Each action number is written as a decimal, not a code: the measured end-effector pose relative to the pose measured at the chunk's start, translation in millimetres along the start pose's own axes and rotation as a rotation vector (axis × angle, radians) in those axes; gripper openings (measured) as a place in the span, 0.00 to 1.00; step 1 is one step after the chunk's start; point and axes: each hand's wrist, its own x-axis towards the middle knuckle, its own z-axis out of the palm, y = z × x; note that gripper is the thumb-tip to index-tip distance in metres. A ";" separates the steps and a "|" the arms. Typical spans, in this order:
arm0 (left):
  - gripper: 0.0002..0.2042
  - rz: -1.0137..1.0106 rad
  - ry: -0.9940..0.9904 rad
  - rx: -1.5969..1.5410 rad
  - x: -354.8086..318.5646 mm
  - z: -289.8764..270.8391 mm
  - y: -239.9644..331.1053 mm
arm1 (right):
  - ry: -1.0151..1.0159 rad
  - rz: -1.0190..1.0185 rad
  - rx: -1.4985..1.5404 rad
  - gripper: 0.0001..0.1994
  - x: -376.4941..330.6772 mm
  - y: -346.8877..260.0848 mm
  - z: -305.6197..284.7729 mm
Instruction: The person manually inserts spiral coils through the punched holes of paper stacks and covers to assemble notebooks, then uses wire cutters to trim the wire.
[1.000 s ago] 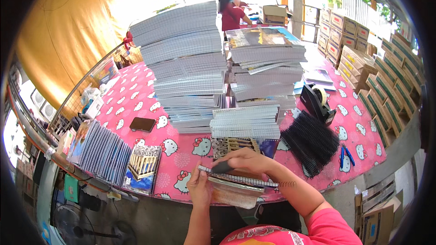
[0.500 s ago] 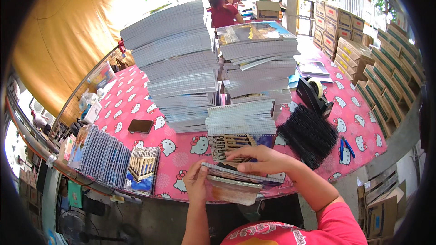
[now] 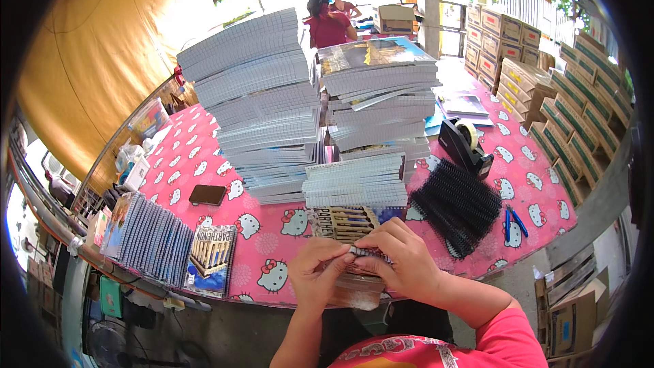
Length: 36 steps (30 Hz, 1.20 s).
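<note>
Both my hands meet over the near edge of the table, closed on a notebook (image 3: pixel 357 291) with a brownish glossy face hanging below them. My left hand (image 3: pixel 317 269) pinches the notebook's upper edge with thumb and fingers. Beside it, my right hand (image 3: pixel 403 259) grips the same edge, where a short stretch of ridged binding shows between the fingers. The rest of that edge is hidden by my hands. Just beyond lies a notebook with a columned building on its cover (image 3: pixel 344 221), and a stack of page blocks (image 3: pixel 354 182) stands behind it.
Tall paper stacks (image 3: pixel 255 109) rise at the centre. Black plastic binding coils (image 3: pixel 458 208), a tape dispenser (image 3: pixel 465 148) and blue-handled pliers (image 3: pixel 514 223) lie at right. Bound notebooks (image 3: pixel 146 242) and a phone (image 3: pixel 208 195) are at left. Two people sit far back.
My left hand has shifted right from the notebook's end, up against my right hand. My right hand has closed around the edge, and the notebook is now mostly covered.
</note>
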 end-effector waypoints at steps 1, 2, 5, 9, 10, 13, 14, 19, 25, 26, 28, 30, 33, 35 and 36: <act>0.10 0.008 0.001 -0.002 -0.4 1.2 1.1 | 0.015 -0.010 -0.001 0.12 -1.8 5.1 3.4; 0.10 0.016 0.002 -0.004 -0.4 1.5 1.8 | 0.030 -0.020 -0.001 0.12 -2.8 7.8 5.7; 0.10 -0.001 0.025 -0.006 -2.9 0.5 -1.8 | -0.027 0.040 0.062 0.13 -2.7 6.1 7.3; 0.10 0.062 -0.021 0.003 -5.0 -1.4 -0.6 | -0.059 0.115 0.153 0.10 5.1 -1.5 2.3; 0.09 0.069 -0.018 0.011 -6.5 -0.9 1.2 | -0.067 0.114 0.157 0.09 6.4 -2.3 2.0; 0.08 0.106 0.008 0.047 -10.4 0.6 -4.1 | -0.081 0.078 0.058 0.08 9.4 -4.2 1.6; 0.08 0.114 0.036 0.072 -13.9 -1.2 -6.7 | -0.097 0.054 0.022 0.08 9.6 -4.4 5.1; 0.07 -0.065 0.075 -0.017 -4.1 3.3 -0.1 | -0.092 -0.010 -0.055 0.09 11.6 -2.6 14.1; 0.09 -0.191 0.052 0.062 -5.8 -11.1 0.4 | -0.180 0.067 0.017 0.16 17.1 -1.7 9.1; 0.09 -0.192 0.094 0.131 -4.1 -13.6 0.7 | -0.121 0.093 0.060 0.19 18.0 2.9 11.3; 0.11 -0.063 0.405 -0.076 0.5 -44.2 -9.4 | -0.059 0.183 0.136 0.26 22.0 17.9 4.6; 0.08 -0.010 0.828 0.072 8.1 -106.3 -8.8 | -0.107 0.247 -0.066 0.22 24.4 55.7 -16.6; 0.07 0.227 1.058 0.092 10.4 -201.2 9.4 | -0.136 0.100 -0.302 0.20 14.5 112.5 -9.3; 0.08 0.131 1.289 0.210 2.5 -245.2 -0.4 | -0.120 0.047 -0.414 0.20 9.4 125.2 5.2; 0.09 0.067 1.386 0.310 -9.2 -276.1 -18.7 | -0.118 0.058 -0.466 0.21 9.0 120.6 14.2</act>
